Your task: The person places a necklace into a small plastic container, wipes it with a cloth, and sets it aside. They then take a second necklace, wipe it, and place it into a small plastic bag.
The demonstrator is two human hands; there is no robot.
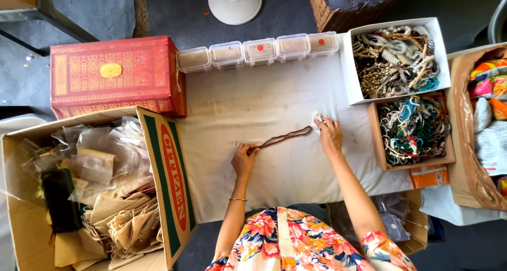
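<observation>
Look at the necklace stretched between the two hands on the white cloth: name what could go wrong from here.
1. The brown bead necklace is held taut between the left hand and right hand; pulling harder might snap it and scatter beads.
2. The open boxes of tangled necklaces sit close beside the right hand; a loose end could perhaps snag there.

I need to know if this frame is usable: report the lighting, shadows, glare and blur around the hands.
Head view: soft, even light on the white cloth, with only faint shadows under the left hand and right hand; no strong glare, just mild sheen on the plastic bags in the carton; the brown necklace is thin but readable; hands slightly soft, no heavy motion blur; edges bow a little, wide-angle.
</observation>
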